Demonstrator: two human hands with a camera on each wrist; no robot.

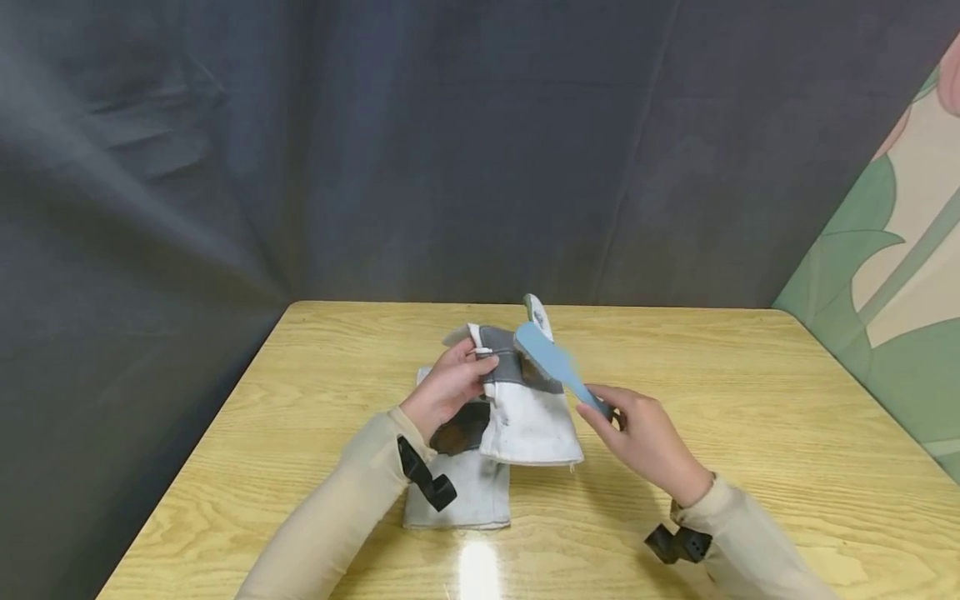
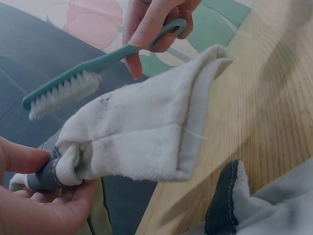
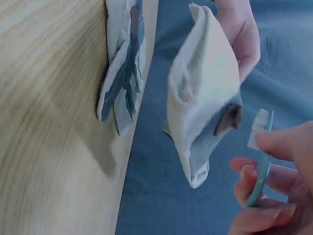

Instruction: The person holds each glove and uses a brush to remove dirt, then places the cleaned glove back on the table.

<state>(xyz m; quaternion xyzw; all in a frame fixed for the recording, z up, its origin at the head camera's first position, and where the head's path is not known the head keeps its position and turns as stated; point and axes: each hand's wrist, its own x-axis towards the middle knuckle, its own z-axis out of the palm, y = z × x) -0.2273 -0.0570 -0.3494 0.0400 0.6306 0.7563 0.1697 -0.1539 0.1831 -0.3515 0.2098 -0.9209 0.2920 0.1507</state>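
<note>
My left hand (image 1: 450,383) grips a white canvas work glove (image 1: 528,421) with dark grey patches, its thumb on top near a grey band. The glove is raised, its wide cuff towards me. A brown stain (image 3: 229,120) marks its grey patch in the right wrist view. In my right hand (image 1: 641,429) is the handle of a blue brush (image 1: 551,354), whose head overlaps the glove in the head view. White bristles (image 2: 66,93) face the glove, with a gap showing in the left wrist view. Beneath lies a second work glove (image 1: 457,492), partly hidden by the left hand and raised glove.
Both gloves are at the middle of a light wooden table (image 1: 712,358). A dark curtain (image 1: 480,150) hangs behind its far edge, and a flower-painted wall (image 1: 900,250) rises at the right. Black wrist cameras (image 1: 427,479) sit on both sleeves.
</note>
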